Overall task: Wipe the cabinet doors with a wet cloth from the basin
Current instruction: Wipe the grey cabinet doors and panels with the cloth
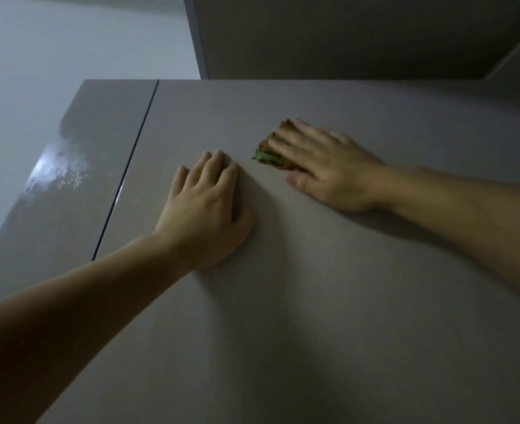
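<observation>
Nearest the head camera, a bare left forearm (pixel 78 301) is seen reaching up a grey cabinet door (pixel 329 301). On it the left hand (pixel 205 209) is laid flat, its grip released and nothing held, apparently to brace the panel. Near it, to the right, the right hand (pixel 329 166) is pressed over a green-and-brown cloth (pixel 264 153), which is pinned against the same door under straightened, slightly blurred fingers. The grip is not clenched round the cloth, and the thumb (pixel 295 179) is rested on the bare panel beside it. The cloth is judged soft, light and limp. It is thought likely to bunch or slide on the smooth door unless it is held down under flat fingers and palm rather than pinched at an edge. A wet sheen (pixel 62 172) can be made out on the neighbouring door (pixel 69 228), beyond a dark seam (pixel 130 166).
</observation>
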